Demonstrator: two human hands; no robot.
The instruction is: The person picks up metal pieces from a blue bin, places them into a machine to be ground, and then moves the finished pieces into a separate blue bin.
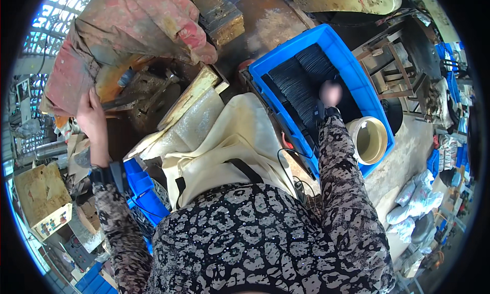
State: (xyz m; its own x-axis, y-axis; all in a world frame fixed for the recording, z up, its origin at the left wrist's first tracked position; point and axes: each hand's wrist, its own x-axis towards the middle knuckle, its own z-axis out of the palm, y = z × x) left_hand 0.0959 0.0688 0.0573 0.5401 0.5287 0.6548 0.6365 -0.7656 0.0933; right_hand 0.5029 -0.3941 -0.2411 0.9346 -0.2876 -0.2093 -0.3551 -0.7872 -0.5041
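Note:
At the left, my left hand point(92, 118) has its fingers at the lower edge of a stained, faded red cloth point(138, 23), which it grips. The cloth drapes over a dark, dirty machine point(150, 90), hiding its upper part. On the right, my right hand point(331, 93) reaches into a blue plastic crate point(326, 36). It is over tightly packed rows of thin black pieces point(293, 87), perhaps discs or plates. A blur covers this hand, so its fingers and anything in them cannot be made out.
A cream bucket point(368, 141) stands in the crate's near right corner. A worn wooden board point(189, 97) lies beside the machine, near my cream apron point(229, 136). A wooden stool point(395, 72) is beyond the crate. Plastic bags point(416, 202) lie at the right, an open box point(43, 197) at the left.

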